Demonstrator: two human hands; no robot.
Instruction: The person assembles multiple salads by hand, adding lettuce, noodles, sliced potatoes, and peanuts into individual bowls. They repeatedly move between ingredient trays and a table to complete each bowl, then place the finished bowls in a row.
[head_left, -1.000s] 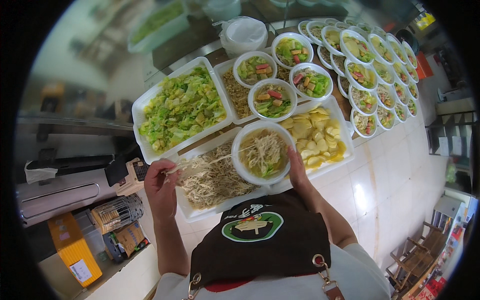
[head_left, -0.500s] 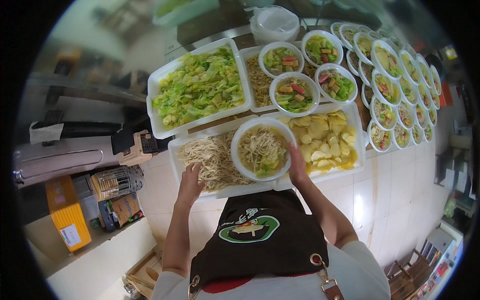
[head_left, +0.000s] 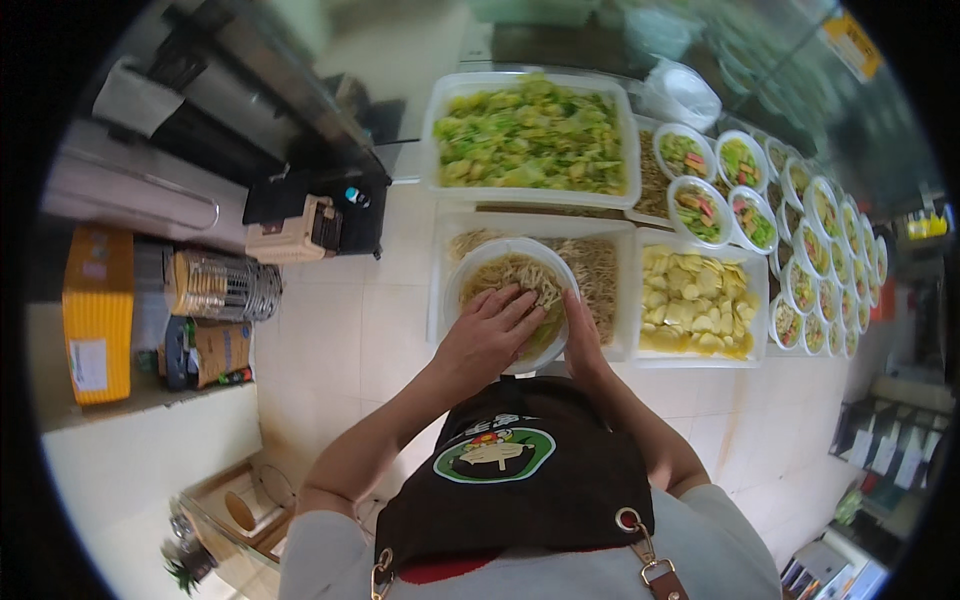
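Note:
A white bowl (head_left: 470,270) of pale noodles and greens sits over a white tray of noodles (head_left: 600,262). My left hand (head_left: 487,330) lies flat on the food in the bowl, fingers spread and pointing up-right. My right hand (head_left: 582,335) grips the bowl's right rim from the side. A black apron with a round green patch covers my front below the bowl.
A large tray of chopped green cabbage (head_left: 530,135) lies behind, a tray of yellow slices (head_left: 700,305) to the right. Several small filled bowls (head_left: 800,215) run along the right. To the left are a stack of metal cups (head_left: 222,285) and a yellow box (head_left: 95,310).
My left hand has moved from the noodle tray onto the food in the bowl. The view has shifted, so the trays now sit further right.

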